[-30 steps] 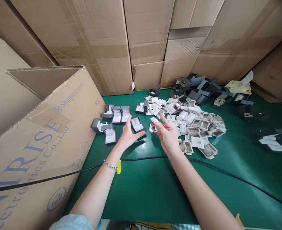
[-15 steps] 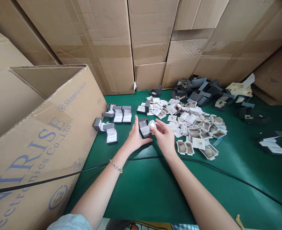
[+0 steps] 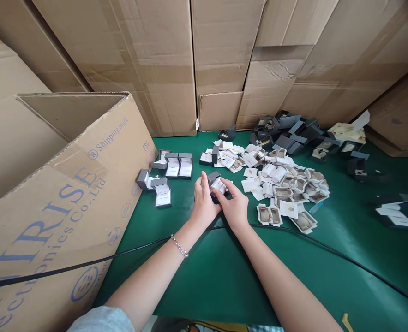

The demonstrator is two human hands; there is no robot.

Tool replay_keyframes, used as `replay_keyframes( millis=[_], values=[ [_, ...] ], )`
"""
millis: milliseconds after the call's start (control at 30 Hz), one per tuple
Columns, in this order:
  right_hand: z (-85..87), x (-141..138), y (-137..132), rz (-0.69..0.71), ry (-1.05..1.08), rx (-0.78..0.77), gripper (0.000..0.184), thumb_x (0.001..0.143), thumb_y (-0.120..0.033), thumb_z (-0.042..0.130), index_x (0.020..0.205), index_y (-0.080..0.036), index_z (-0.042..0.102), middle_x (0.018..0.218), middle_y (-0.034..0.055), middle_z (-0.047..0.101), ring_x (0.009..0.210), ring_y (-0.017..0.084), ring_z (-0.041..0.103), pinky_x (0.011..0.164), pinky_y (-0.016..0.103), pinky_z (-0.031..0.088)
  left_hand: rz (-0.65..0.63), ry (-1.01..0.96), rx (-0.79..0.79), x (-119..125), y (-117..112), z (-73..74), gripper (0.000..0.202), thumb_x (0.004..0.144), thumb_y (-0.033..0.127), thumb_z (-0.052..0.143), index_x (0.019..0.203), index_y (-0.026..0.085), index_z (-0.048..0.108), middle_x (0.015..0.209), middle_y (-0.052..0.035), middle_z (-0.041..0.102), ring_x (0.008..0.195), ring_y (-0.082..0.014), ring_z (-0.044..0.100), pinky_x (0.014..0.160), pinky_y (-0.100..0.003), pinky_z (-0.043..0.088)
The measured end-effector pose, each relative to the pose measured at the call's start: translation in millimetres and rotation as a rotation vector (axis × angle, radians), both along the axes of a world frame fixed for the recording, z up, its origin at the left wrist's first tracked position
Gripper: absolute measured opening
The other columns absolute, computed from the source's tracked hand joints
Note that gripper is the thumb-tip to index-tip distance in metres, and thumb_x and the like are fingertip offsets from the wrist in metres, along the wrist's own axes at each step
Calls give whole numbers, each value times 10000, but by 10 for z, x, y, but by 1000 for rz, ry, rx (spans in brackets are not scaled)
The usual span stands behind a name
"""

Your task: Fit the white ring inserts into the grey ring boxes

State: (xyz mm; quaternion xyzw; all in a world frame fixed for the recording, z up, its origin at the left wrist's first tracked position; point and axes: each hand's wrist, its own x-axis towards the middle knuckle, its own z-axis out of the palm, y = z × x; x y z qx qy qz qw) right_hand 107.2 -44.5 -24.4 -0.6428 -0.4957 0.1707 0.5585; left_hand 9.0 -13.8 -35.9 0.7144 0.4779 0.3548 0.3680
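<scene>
My left hand (image 3: pixel 203 203) is wrapped round the left side of a small dark hinged gift box (image 3: pixel 213 176), whose lid stands up. From the other side my right hand (image 3: pixel 236 205) reaches over the box, its thumb and fingers on a white paper insert (image 3: pixel 218 185) at the opening. The fingers partly hide the insert, and I cannot tell how deep it sits. To the left stand several open dark boxes with white linings (image 3: pixel 185 166). Right of my hands lies a heap of folded white paper inserts (image 3: pixel 276 174).
Dark boxes (image 3: pixel 294 131) are piled at the back right. A large open carton (image 3: pixel 86 193) takes up the left side, and stacked cartons (image 3: pixel 155 60) wall off the back. A black cable (image 3: pixel 135 251) crosses the green table (image 3: pixel 197 281) in front of my hands.
My right hand has moved left and down onto the box with the white insert. My left hand has shifted right and closed in round the box. The view has moved slightly.
</scene>
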Motion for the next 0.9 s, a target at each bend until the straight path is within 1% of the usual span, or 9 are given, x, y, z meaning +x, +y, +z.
replay_keyframes(
  millis=[100,267,333,433,533,600,700,800,900],
  values=[
    [-7,-13,-5,19,-62,2,304,769,-332,598,1040,-207,660,1081,61,665,1011,224,615,905,373,486,31,-10,2,-17,19,6,1007,715,303,627,1434,275,-77,1428,-160,150,1360,-328,181,1059,-517,277],
    [-24,-29,7,60,-115,-72,329,777,-347,577,1073,-216,637,1076,67,665,947,226,635,801,356,526,33,4,15,-6,12,25,877,762,286,563,1441,274,7,1418,-148,192,1351,-314,185,1071,-524,225],
    [-23,-28,12,70,-145,-82,317,787,-341,562,1072,-220,630,1070,67,665,931,224,636,787,359,526,48,-4,0,4,1,45,826,774,285,541,1440,277,52,1411,-139,224,1343,-308,194,1077,-526,195],
    [2,-21,7,76,-209,-73,299,799,-331,541,1064,-217,617,1064,74,659,946,230,624,790,367,515,54,-14,-24,9,-6,84,783,776,302,534,1437,259,116,1343,-141,338,1290,-295,272,1084,-515,164],
    [43,-16,-5,85,-256,-126,323,807,-319,524,1102,-201,579,1023,85,656,915,231,619,751,360,509,55,20,-21,6,-3,111,732,785,306,510,1430,234,170,1275,-142,407,1226,-280,335,1085,-504,150],
    [65,-16,-9,96,-286,-162,344,814,-302,513,1137,-189,548,1003,90,649,896,229,612,731,353,502,56,42,-22,5,1,114,722,791,312,497,1430,223,175,1274,-144,405,1212,-277,341,1082,-499,151],
    [79,-23,-5,137,-359,-182,329,839,-255,480,1153,-173,530,1036,107,616,916,234,584,749,357,485,58,34,-20,5,4,105,707,798,316,486,1430,231,180,1266,-134,416,1203,-267,347,1083,-485,154],
    [78,-37,9,176,-498,-224,318,875,-206,412,1163,-149,532,1056,138,569,921,244,550,777,380,462,50,51,10,7,4,96,680,817,314,457,1431,235,176,1250,-129,432,1188,-254,365,1083,-471,164],
    [81,-48,18,185,-649,-274,316,909,-215,357,1142,-151,560,1021,151,536,868,241,530,778,402,445,41,117,44,9,4,89,681,836,336,433,1439,208,145,1240,-147,436,1178,-258,379,1071,-467,194]
  ],
)
